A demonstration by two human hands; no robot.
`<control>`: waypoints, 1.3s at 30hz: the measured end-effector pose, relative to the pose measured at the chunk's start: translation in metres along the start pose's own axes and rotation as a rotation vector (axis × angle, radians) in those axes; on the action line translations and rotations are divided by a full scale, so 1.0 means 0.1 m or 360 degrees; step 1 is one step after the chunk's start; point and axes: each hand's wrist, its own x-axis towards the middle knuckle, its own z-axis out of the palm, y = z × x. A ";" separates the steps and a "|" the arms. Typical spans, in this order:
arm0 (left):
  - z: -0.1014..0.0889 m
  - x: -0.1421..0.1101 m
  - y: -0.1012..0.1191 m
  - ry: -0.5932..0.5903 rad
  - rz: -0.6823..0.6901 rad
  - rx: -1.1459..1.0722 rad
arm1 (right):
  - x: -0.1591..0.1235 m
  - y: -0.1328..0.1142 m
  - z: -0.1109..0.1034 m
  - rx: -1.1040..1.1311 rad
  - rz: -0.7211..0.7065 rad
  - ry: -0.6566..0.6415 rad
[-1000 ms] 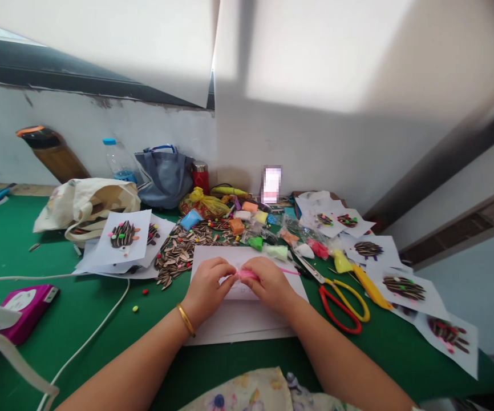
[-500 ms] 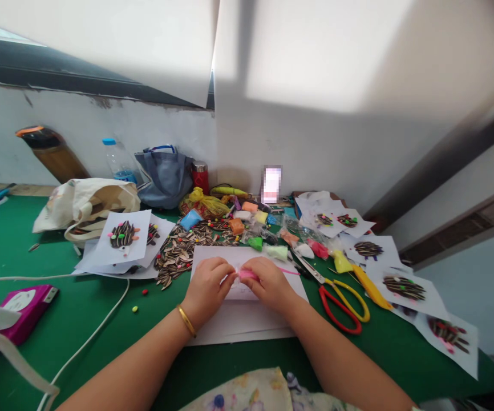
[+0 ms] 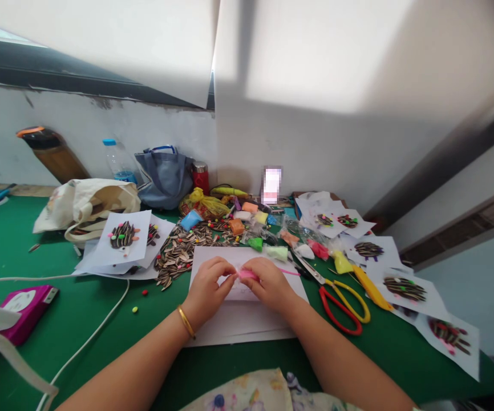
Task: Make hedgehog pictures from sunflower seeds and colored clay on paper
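Between my hands, above the paper, is a small packet of pink modelling clay [image 3: 248, 274] in what looks like clear plastic. My right hand [image 3: 270, 285] is closed around the pink part. With thumb and forefinger, my left hand [image 3: 209, 283] pinches the packet's left edge; the fingertips of both hands nearly meet. Beneath them lie white paper sheets [image 3: 247, 328], the top one with faint drawn lines mostly hidden by my hands. A thin pink strip [image 3: 290, 273] pokes out beyond my right hand.
Sunflower seeds [image 3: 178, 254] are heaped behind the paper's left side, with several clay packets [image 3: 276, 252] to their right. Red-and-yellow-handled scissors [image 3: 341, 308] and a yellow cutter [image 3: 371, 288] lie right. Seed-hedgehog pictures [image 3: 124, 237] flank both sides; a white cable [image 3: 97, 337] crosses the left.
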 end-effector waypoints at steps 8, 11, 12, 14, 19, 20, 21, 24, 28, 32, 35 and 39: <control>-0.02 0.00 -0.01 0.0058 -0.0028 -0.0058 | 0.00 -0.01 -0.01 0.0015 0.0016 0.0011; -0.02 0.01 -0.03 0.0018 -0.0028 -0.0090 | 0.00 -0.01 0.00 0.0026 0.0019 0.0008; -0.01 0.01 -0.04 0.0010 -0.0031 -0.0104 | 0.00 -0.01 0.00 0.0030 0.0023 0.0006; 0.00 0.01 -0.05 0.0004 -0.0038 -0.0119 | 0.00 -0.01 0.00 0.0034 0.0026 0.0006; 0.01 0.00 -0.06 0.0026 -0.0026 -0.0084 | 0.00 -0.01 0.00 0.0042 0.0022 0.0015; 0.01 0.00 -0.05 0.0047 -0.0023 -0.0083 | 0.00 -0.01 0.00 0.0042 0.0023 0.0016; 0.01 0.00 -0.05 0.0076 -0.0023 -0.0089 | 0.00 0.00 0.01 0.0042 0.0024 0.0018; 0.00 0.02 -0.05 0.0189 -0.0062 -0.0135 | 0.00 0.00 0.01 0.0036 0.0039 0.0028; -0.01 0.03 -0.06 0.0281 -0.0147 -0.0176 | 0.00 0.00 0.00 0.0034 0.0048 0.0037; -0.03 0.04 -0.06 0.0254 -0.0184 -0.0200 | 0.00 -0.02 -0.01 0.0017 0.0065 0.0028; -0.03 0.04 -0.05 0.0234 -0.0195 -0.0237 | 0.00 -0.02 0.00 0.0008 0.0087 0.0052; -0.02 0.05 -0.06 0.0262 -0.0211 -0.0259 | 0.01 0.07 -0.03 -0.0100 0.0179 0.0129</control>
